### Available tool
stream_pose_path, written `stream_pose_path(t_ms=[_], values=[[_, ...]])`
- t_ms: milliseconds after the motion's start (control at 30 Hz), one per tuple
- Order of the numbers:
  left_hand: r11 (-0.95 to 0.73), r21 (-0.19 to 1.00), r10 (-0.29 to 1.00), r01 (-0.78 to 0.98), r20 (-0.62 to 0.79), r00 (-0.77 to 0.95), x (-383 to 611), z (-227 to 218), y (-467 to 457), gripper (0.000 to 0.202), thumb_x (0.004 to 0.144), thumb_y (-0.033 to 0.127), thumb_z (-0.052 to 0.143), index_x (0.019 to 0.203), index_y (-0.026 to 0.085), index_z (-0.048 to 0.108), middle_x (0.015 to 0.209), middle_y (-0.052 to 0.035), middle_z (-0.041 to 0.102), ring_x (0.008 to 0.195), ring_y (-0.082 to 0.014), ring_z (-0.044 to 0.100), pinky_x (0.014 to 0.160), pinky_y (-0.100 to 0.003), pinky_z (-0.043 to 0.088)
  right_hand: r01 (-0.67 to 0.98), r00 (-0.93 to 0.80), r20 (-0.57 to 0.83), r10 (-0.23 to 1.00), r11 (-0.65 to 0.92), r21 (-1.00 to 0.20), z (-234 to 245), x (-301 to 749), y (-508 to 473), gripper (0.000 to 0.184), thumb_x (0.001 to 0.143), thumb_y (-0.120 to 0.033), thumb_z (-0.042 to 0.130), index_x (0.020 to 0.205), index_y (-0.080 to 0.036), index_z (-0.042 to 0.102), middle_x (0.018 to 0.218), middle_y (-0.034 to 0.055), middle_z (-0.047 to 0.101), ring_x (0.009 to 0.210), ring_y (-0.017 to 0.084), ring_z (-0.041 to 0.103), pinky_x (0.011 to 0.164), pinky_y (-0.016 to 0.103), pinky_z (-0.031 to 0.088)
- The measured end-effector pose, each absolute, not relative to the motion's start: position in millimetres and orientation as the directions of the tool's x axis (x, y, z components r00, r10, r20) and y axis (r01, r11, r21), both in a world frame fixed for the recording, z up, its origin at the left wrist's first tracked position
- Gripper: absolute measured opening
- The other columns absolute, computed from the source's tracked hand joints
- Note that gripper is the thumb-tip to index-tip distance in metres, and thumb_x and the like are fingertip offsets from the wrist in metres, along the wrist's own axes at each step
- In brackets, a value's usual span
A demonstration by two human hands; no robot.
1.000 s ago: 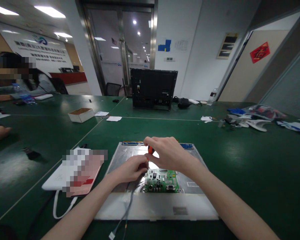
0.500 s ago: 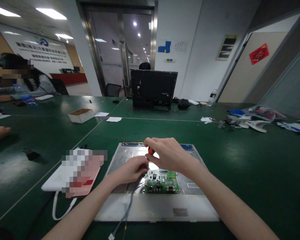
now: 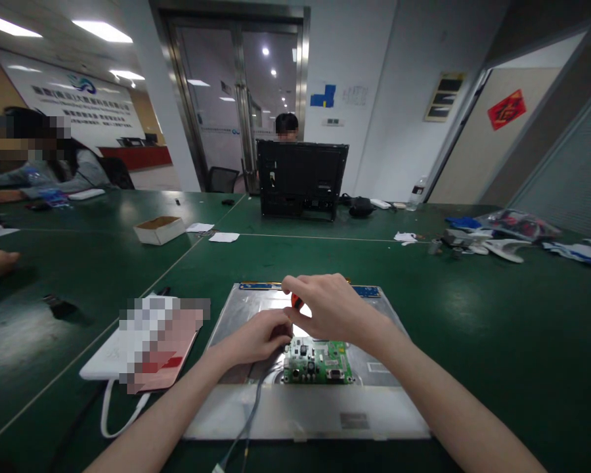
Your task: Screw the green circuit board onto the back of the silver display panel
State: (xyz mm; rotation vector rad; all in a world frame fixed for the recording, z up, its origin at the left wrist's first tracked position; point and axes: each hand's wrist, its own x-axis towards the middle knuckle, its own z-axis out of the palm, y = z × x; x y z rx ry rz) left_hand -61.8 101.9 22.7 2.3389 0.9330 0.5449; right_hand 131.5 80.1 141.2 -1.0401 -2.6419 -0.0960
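Observation:
A flat silver display panel (image 3: 389, 414) lies face down in front of me. On it sits a green circuit board (image 3: 320, 362) with chips and a port along its near edge. My right hand (image 3: 332, 307) is closed around the orange and black handle of a screwdriver (image 3: 297, 301), upright over the board's far left corner. The screwdriver's tip is hidden behind my fingers. Pinched fingers of my left hand (image 3: 263, 334) rest at that same corner; what they hold, if anything, is hidden. A grey cable (image 3: 256, 401) runs from beneath my left hand over the panel's near edge.
Left of the panel lie a white item (image 3: 103, 358) and a pink item (image 3: 184, 341), partly blurred. A small open box (image 3: 160, 231) and a black monitor housing (image 3: 303, 179) stand farther off. Mixed parts (image 3: 465, 240) lie at right. Other people sit at the table's left and far sides.
Both hands stay at the same corner of the board. The right fingers and the orange handle have turned slightly. Behind the monitor housing, a person's head has risen a little.

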Motion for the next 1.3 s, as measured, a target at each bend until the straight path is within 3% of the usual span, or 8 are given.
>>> stream_pose_path(t_ms=[333, 667, 867, 967, 1067, 1300], values=[[-0.583, 0.627, 0.736, 0.517, 0.138, 0.663, -62.9, 24.5, 101.1, 0.008, 0.086, 0.020, 0.053, 0.093, 0.018, 0.058, 0.089, -0.0033, 0.062, 0.079, -0.0175, 0.056, 0.073, -0.029, 0.045, 0.691, -0.676, 0.306, 0.671, 0.721, -0.054, 140.5, 130.6, 81.2, 0.016, 0.083, -0.021, 0.046, 0.098, -0.018, 0.051, 0.085, 0.0027, 0.067, 0.062, 0.011, 0.050, 0.051, 0.028, 0.018], [-0.594, 0.617, 0.726, 0.517, 0.135, 0.674, -63.1, 26.5, 101.8, 0.009, 0.086, 0.020, 0.054, 0.093, 0.018, 0.058, 0.091, -0.0042, 0.063, 0.081, -0.0184, 0.057, 0.074, -0.030, 0.046, 0.689, -0.681, 0.296, 0.670, 0.723, -0.048, 139.8, 130.3, 81.1, 0.013, 0.086, -0.024, 0.047, 0.097, -0.018, 0.052, 0.084, 0.0030, 0.068, 0.062, 0.011, 0.053, 0.051, 0.028, 0.018], [-0.579, 0.645, 0.722, 0.499, 0.121, 0.681, -61.5, 23.6, 102.0, 0.009, 0.086, 0.018, 0.051, 0.093, 0.018, 0.058, 0.086, -0.0029, 0.062, 0.077, -0.0168, 0.056, 0.070, -0.028, 0.045, 0.680, -0.691, 0.304, 0.656, 0.732, -0.032, 138.9, 131.1, 83.0, 0.016, 0.091, -0.034, 0.049, 0.096, -0.019, 0.052, 0.081, 0.0025, 0.069, 0.062, 0.013, 0.055, 0.051, 0.027, 0.018], [-0.576, 0.648, 0.729, 0.498, 0.131, 0.672, -62.1, 22.9, 102.0, 0.009, 0.085, 0.018, 0.053, 0.093, 0.018, 0.057, 0.087, -0.0028, 0.062, 0.077, -0.0168, 0.056, 0.070, -0.028, 0.044, 0.681, -0.688, 0.297, 0.662, 0.730, -0.049, 138.3, 130.8, 83.3, 0.013, 0.089, -0.027, 0.047, 0.098, -0.019, 0.051, 0.082, 0.0031, 0.069, 0.063, 0.013, 0.056, 0.051, 0.027, 0.019], [-0.581, 0.648, 0.727, 0.492, 0.143, 0.671, -63.3, 22.8, 102.3, 0.008, 0.085, 0.019, 0.053, 0.093, 0.018, 0.056, 0.089, -0.0036, 0.063, 0.078, -0.0174, 0.056, 0.071, -0.029, 0.044, 0.681, -0.682, 0.290, 0.671, 0.728, -0.084, 137.9, 130.5, 82.9, 0.020, 0.085, -0.023, 0.048, 0.105, -0.019, 0.048, 0.085, 0.0037, 0.069, 0.064, 0.014, 0.057, 0.051, 0.027, 0.019], [-0.600, 0.629, 0.718, 0.494, 0.152, 0.679, -63.8, 21.7, 103.0, 0.005, 0.085, 0.018, 0.053, 0.089, 0.018, 0.056, 0.084, -0.0020, 0.061, 0.074, -0.0159, 0.054, 0.067, -0.027, 0.042, 0.698, -0.663, 0.293, 0.689, 0.710, -0.089, 137.3, 131.1, 83.8, 0.019, 0.087, -0.029, 0.048, 0.104, -0.020, 0.049, 0.086, 0.0031, 0.070, 0.066, 0.015, 0.059, 0.052, 0.027, 0.019]])
